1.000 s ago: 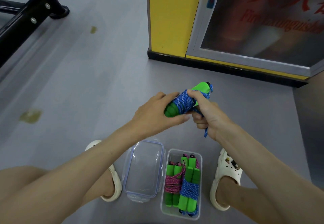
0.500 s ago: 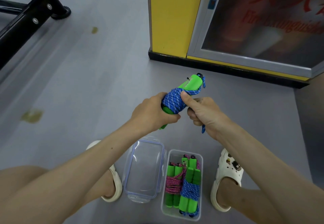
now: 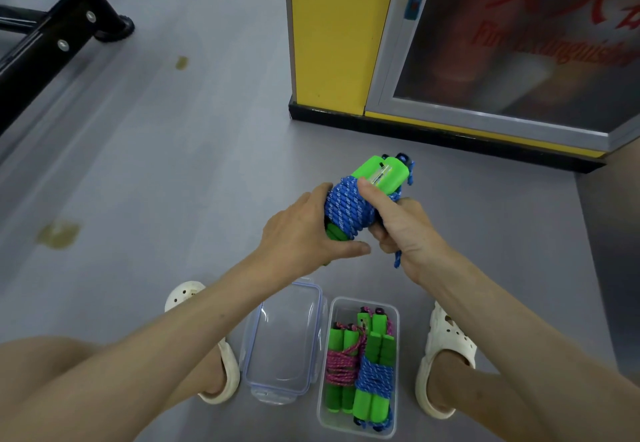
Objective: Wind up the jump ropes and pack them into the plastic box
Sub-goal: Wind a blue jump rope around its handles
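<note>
The person holds one jump rope [image 3: 349, 211] above the grey floor [image 3: 173, 182], in front of the knees. The blue cord is wound many times around the two green handles, which lie together and point up and away. The left hand [image 3: 304, 230] grips the lower part of the bundle, its fingers [image 3: 320, 190] curled over the cord and the thumb under it. The right hand [image 3: 407, 230] grasps the bundle from the other side, with the thumb pressed on the cord, and a short loose end hangs under this hand. Below, between the two feet, the plastic box [image 3: 343, 310] stands open on the floor. Inside it a pink wound rope [image 3: 341, 369] and a blue wound rope [image 3: 375, 377] lie side by side. The clear lid [image 3: 284, 341] lies just beside the box, on its left.
</note>
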